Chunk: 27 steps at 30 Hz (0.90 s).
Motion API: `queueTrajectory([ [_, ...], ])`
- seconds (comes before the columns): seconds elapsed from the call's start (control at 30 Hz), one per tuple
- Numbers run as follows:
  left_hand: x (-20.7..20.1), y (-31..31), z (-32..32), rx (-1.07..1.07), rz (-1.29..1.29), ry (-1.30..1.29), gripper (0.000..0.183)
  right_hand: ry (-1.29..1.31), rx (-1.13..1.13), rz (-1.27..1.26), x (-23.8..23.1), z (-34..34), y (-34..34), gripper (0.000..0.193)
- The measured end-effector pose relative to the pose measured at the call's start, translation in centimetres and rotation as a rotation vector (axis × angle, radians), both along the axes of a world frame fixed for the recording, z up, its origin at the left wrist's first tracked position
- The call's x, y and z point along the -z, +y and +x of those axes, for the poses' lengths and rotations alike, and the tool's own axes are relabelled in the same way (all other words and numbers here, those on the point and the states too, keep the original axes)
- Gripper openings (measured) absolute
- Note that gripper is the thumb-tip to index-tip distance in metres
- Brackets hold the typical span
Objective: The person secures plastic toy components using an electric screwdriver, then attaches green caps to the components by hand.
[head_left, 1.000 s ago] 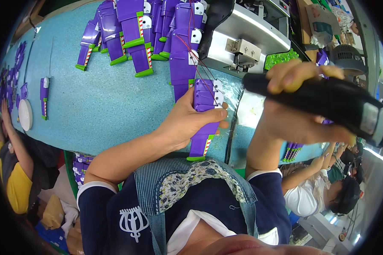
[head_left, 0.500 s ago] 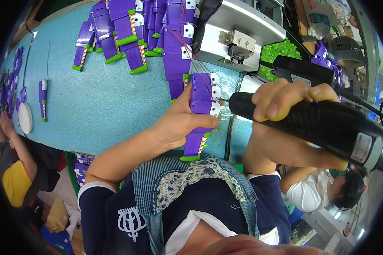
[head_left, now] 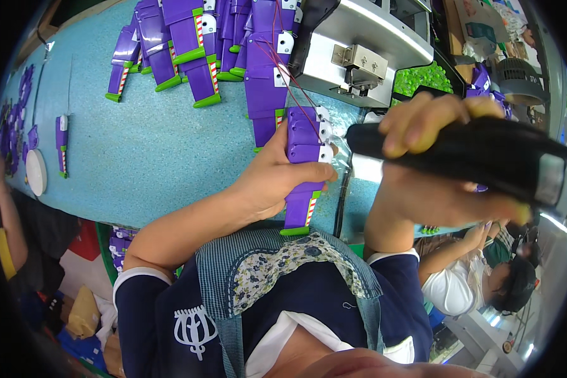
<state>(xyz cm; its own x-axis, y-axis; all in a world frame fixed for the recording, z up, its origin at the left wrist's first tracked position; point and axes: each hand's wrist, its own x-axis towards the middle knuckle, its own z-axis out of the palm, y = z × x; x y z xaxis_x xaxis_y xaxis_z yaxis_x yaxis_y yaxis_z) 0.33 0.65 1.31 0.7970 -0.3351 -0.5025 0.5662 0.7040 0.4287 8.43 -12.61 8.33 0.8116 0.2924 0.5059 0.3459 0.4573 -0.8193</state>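
My left hand (head_left: pixel 274 176) grips a purple plastic toy part (head_left: pixel 303 135), its thumb lying across the front. White tabs with screw holes run down the part's right side; the lower end has a red-and-white striped edge and a green tip. Thin red wires lead from its tabs up to the neighbouring pieces. My right hand (head_left: pixel 416 195) is wrapped round a black electric screwdriver (head_left: pixel 479 154), blurred by motion. Its nose points left at the white tabs, a short way off them. The bit is too blurred to make out.
Similar purple parts (head_left: pixel 151 47) lie in overlapping rows at the back of the blue table (head_left: pixel 138 151). A metal machine (head_left: pixel 365 63) stands beyond my hands, near green small pieces (head_left: pixel 422 79). A white round lid (head_left: pixel 36 172) sits at left. Co-workers are on both sides.
The screwdriver has pulled back right from the white tab it was touching and tilted a little. My left hand and the purple part have shifted slightly right.
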Motion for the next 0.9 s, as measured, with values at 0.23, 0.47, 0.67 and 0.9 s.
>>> queueTrajectory([
  [0.23, -0.2, -0.4, 0.1, 0.020, 0.036, 0.082, 0.047, -0.221, -0.061, 0.082, 0.8, 5.7, -0.4, 0.098],
  [0.47, 0.5, -0.6, -0.1, 0.000, -0.007, 0.033, 0.051, -0.007, 0.021, 0.115, -1.4, -1.0, -0.3, 0.096],
  [0.67, 0.3, -0.8, -0.1, -0.058, 0.001, 0.041, 0.056, -0.097, -0.019, -0.002, -0.5, -2.0, -0.7, 0.096],
  [0.9, 0.4, -0.8, -0.1, -0.044, 0.037, 0.082, 0.058, -0.113, -0.118, -0.140, 0.1, -1.9, -1.2, 0.096],
])
